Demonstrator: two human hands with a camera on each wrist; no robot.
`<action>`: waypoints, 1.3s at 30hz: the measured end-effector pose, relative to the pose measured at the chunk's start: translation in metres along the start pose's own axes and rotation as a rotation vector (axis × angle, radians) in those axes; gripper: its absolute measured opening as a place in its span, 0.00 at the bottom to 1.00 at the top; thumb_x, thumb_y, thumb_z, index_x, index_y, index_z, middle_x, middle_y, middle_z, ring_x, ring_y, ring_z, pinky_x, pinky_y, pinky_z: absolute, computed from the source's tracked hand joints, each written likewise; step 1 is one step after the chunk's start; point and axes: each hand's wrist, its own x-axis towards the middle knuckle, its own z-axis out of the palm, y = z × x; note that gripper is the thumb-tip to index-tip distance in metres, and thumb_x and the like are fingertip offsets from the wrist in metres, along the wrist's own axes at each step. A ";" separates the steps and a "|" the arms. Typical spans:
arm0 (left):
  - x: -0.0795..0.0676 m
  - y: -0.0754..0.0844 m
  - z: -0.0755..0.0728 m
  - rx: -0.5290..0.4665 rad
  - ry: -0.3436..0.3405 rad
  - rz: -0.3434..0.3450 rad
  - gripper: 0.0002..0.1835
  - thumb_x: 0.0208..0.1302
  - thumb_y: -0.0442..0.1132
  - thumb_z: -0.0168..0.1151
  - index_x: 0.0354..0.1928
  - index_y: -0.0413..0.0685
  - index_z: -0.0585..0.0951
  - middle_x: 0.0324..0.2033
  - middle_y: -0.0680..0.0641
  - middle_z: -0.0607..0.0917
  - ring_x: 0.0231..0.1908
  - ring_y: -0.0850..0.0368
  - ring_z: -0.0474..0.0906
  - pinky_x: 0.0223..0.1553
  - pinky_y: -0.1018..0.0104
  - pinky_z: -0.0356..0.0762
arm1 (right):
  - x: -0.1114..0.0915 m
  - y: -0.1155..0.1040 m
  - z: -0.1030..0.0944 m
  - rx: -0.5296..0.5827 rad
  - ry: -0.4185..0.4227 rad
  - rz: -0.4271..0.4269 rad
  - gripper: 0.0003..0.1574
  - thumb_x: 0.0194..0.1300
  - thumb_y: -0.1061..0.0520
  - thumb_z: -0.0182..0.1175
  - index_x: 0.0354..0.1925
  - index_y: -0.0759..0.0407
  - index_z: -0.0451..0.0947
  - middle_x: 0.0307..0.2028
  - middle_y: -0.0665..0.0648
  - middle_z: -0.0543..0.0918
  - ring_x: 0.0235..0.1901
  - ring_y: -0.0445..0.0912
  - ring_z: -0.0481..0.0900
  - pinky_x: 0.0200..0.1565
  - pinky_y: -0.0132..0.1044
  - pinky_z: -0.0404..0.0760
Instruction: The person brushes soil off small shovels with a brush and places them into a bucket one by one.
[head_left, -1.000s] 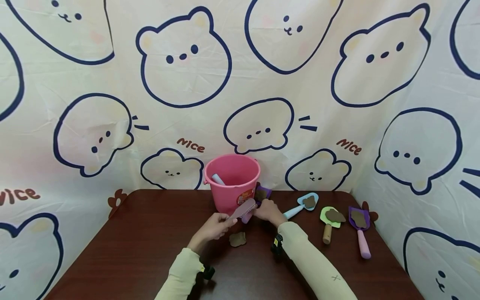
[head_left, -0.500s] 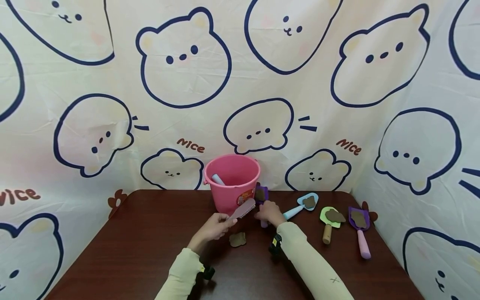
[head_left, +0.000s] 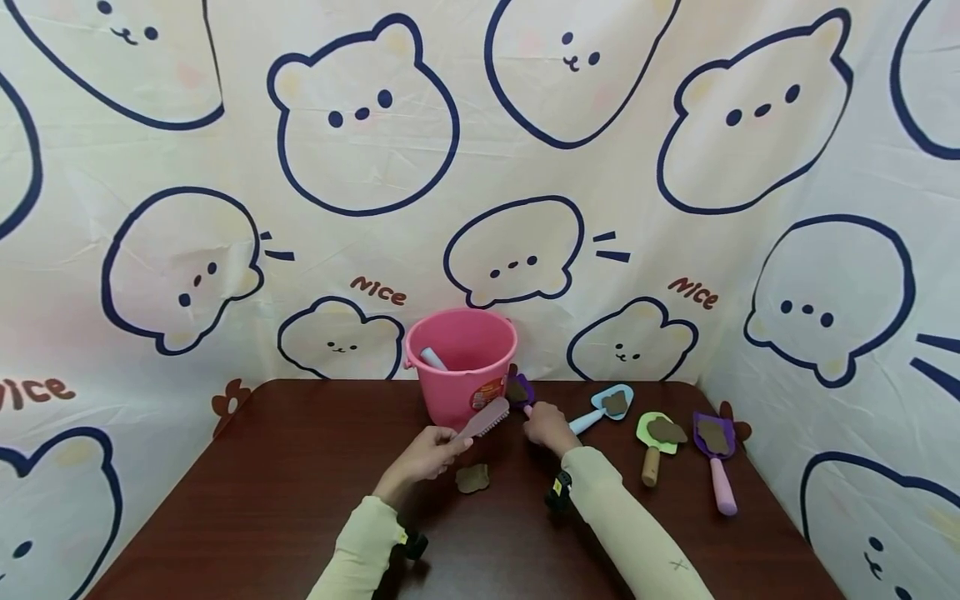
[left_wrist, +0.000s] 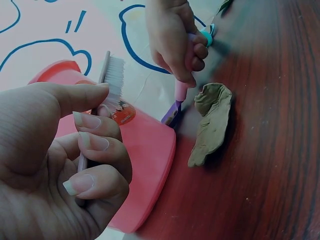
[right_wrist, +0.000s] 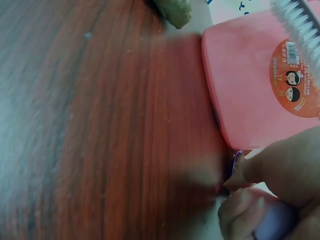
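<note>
In the head view, my left hand (head_left: pixel 423 457) pinches a pale mauve brush (head_left: pixel 486 417) between thumb and fingers, in front of the pink bucket (head_left: pixel 442 392). Its white bristles (left_wrist: pixel 115 75) show in the left wrist view. My right hand (head_left: pixel 549 427) grips the pink handle (left_wrist: pixel 181 91) of a toy shovel, fingers curled round it. The shovel's purple blade (head_left: pixel 519 390), with brown clay on it, lies beside the bucket's base. Most of the handle is hidden by the hand in the head view. A flat piece of brown clay (head_left: pixel 472 478) lies on the table between both hands.
To the right lie a blue shovel (head_left: pixel 588 420), a green shovel (head_left: pixel 651 462) with a wooden handle, and another purple shovel (head_left: pixel 722 487), each bearing brown clay. A light blue handle (head_left: pixel 432 358) leans inside the bucket. A printed cloth (head_left: pixel 420 250) hangs behind the table (head_left: pixel 300 500).
My right hand has turned the purple shovel, its handle swinging from the lower left toward the right, and shifted slightly right. My left hand and the brush stay nearly still.
</note>
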 end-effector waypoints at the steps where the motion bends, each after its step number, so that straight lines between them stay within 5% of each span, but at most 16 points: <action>1: 0.000 0.000 0.000 0.002 0.000 0.000 0.20 0.75 0.44 0.60 0.31 0.33 0.73 0.16 0.53 0.67 0.14 0.62 0.59 0.16 0.71 0.60 | 0.000 0.001 0.000 -0.005 0.010 -0.008 0.17 0.75 0.53 0.56 0.45 0.68 0.80 0.34 0.63 0.79 0.28 0.53 0.76 0.31 0.41 0.74; 10: -0.001 0.000 0.000 0.007 0.003 -0.010 0.22 0.75 0.45 0.60 0.33 0.28 0.72 0.16 0.53 0.67 0.14 0.62 0.59 0.17 0.71 0.60 | -0.007 0.011 -0.001 -0.076 0.095 -0.059 0.20 0.78 0.51 0.54 0.37 0.67 0.81 0.37 0.66 0.83 0.27 0.53 0.77 0.32 0.43 0.76; 19: -0.002 0.000 -0.001 0.013 0.004 -0.016 0.21 0.75 0.45 0.59 0.34 0.29 0.73 0.16 0.54 0.68 0.14 0.62 0.59 0.17 0.71 0.60 | -0.034 0.018 -0.013 -0.110 0.101 -0.110 0.15 0.74 0.57 0.59 0.29 0.64 0.77 0.23 0.59 0.75 0.22 0.50 0.75 0.25 0.38 0.73; 31: 0.000 0.002 0.000 0.014 -0.001 -0.008 0.22 0.76 0.45 0.58 0.37 0.25 0.74 0.16 0.53 0.68 0.14 0.61 0.60 0.18 0.71 0.62 | -0.090 0.020 -0.042 -0.144 0.074 -0.128 0.12 0.71 0.56 0.63 0.39 0.67 0.76 0.26 0.58 0.75 0.23 0.49 0.75 0.24 0.38 0.72; 39: 0.000 0.009 0.006 0.010 -0.044 0.000 0.23 0.76 0.46 0.57 0.38 0.26 0.75 0.17 0.54 0.69 0.14 0.63 0.61 0.17 0.71 0.61 | -0.114 0.018 -0.051 -0.055 0.046 -0.169 0.14 0.68 0.55 0.67 0.43 0.66 0.78 0.27 0.56 0.76 0.24 0.48 0.74 0.26 0.38 0.75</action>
